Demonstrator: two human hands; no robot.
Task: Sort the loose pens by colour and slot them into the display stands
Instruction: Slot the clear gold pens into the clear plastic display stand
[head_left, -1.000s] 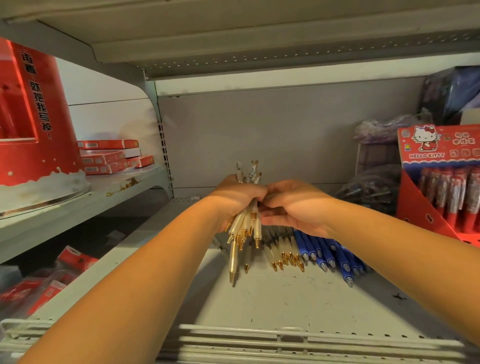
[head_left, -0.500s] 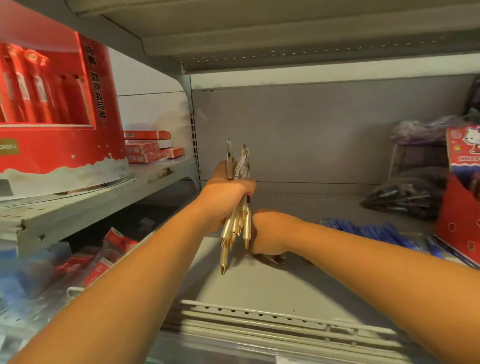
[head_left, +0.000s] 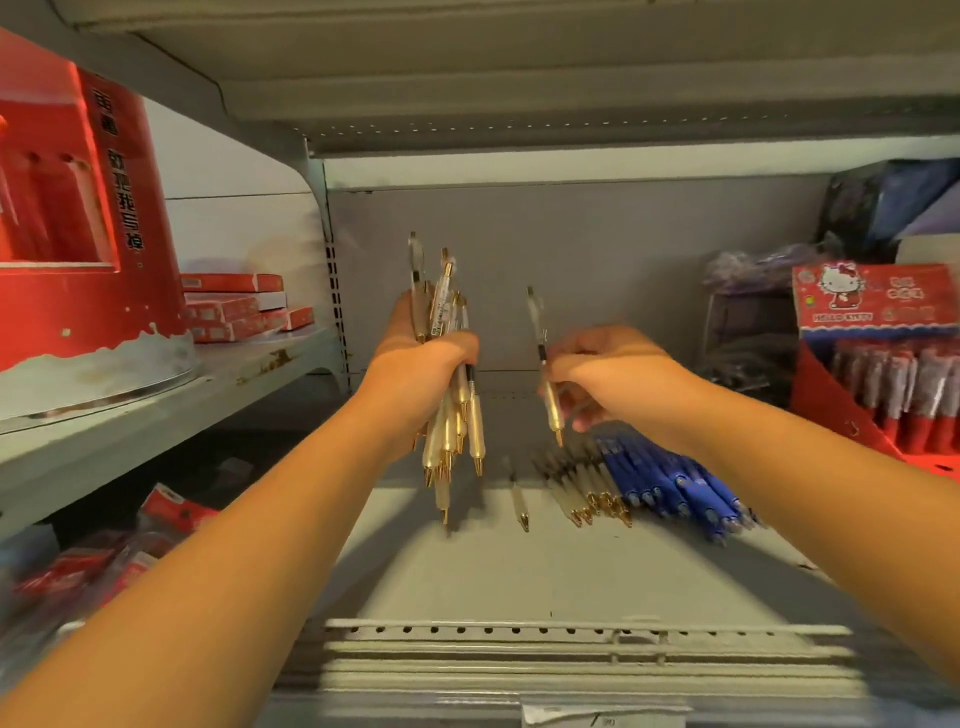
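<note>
Left fingers clasp a pen bundle, right fingers pinch one pen

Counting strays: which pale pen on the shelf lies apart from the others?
The single pen lying alone, left of the pale row next to the blue pens.

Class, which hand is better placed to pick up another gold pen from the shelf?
Probably the right hand: it hangs above the loose gold pens, pinching only a single pen, while the left hand grips a bundle.
</note>
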